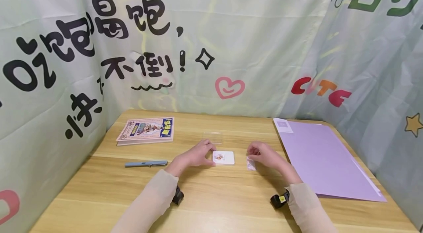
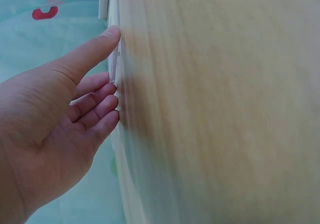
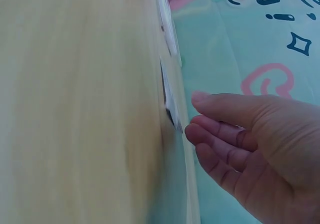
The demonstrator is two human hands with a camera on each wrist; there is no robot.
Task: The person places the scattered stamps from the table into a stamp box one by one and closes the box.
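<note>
A flat white card stack (image 1: 228, 157) with rounded corners lies on the table, a small printed picture on its left part. My left hand (image 1: 199, 154) holds its left end between thumb and fingers; the left wrist view shows the fingertips (image 2: 113, 101) at its edge. A small patterned card (image 1: 251, 164) lies to the right of the stack. Over its far end is my right hand (image 1: 262, 153), fingers loosely bent. In the right wrist view a gap shows between that hand (image 3: 250, 144) and the thin card (image 3: 171, 101).
Behind the stack lies a clear plastic piece (image 1: 213, 137). A blue-grey pen (image 1: 145, 164) and a colourful booklet (image 1: 147, 130) are at the left. Large purple sheets or a folder (image 1: 327, 159) cover the table's right side. Printed cloth (image 1: 198, 34) hangs around the table.
</note>
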